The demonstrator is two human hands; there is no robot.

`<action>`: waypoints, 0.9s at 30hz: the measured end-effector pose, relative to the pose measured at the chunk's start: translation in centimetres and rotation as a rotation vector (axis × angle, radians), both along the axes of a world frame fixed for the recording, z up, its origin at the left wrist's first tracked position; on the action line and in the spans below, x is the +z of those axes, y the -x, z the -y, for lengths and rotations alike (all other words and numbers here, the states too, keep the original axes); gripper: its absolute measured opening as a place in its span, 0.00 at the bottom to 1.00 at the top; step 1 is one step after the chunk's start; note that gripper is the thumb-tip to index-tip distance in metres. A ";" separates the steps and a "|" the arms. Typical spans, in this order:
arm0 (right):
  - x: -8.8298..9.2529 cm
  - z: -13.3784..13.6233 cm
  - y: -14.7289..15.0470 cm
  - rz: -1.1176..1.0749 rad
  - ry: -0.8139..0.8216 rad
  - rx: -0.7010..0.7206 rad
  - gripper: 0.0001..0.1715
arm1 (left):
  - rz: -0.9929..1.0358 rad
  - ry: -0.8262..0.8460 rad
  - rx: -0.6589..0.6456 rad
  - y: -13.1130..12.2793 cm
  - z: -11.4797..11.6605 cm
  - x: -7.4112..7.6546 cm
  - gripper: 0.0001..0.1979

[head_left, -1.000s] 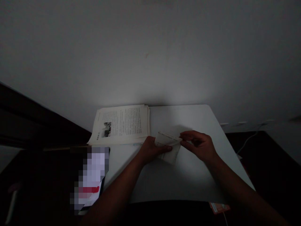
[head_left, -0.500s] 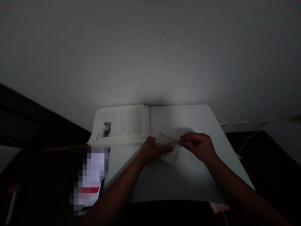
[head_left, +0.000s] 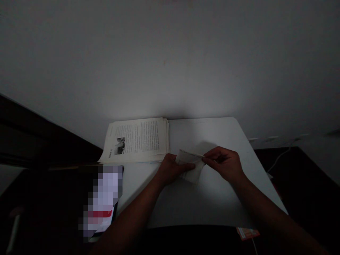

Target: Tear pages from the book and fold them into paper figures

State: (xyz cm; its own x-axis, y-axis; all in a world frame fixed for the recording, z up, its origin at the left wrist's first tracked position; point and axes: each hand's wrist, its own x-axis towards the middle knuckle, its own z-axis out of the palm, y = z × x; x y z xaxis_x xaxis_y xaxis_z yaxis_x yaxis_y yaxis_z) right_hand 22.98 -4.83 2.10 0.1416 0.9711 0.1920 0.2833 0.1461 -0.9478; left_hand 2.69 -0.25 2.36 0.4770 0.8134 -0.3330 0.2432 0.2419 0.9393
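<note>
A small folded sheet of printed paper [head_left: 191,166] sits between both hands just above the white table [head_left: 212,198]. My left hand [head_left: 170,170] grips its left side with the thumb laid across the front. My right hand [head_left: 223,163] pinches the upper right corner between thumb and fingertips. The lower part of the paper hangs toward the tabletop, partly hidden behind my left thumb.
A stack of printed pages [head_left: 138,140] with a small photo lies at the table's back left, against the pale wall. A phone with a lit screen [head_left: 102,200] rests on the dark surface at the left. An orange card [head_left: 247,233] and a white cable are at the table's front right edge.
My right hand has pressed the paper's upper right corner slightly lower and leftward, so the fold looks tighter. My left hand and the stack of pages stay where they were.
</note>
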 end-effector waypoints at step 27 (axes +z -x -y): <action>-0.2 -0.7 -0.3 -0.227 0.160 -0.010 0.16 | -0.130 -0.094 0.029 0.4 -0.4 0.4 0.18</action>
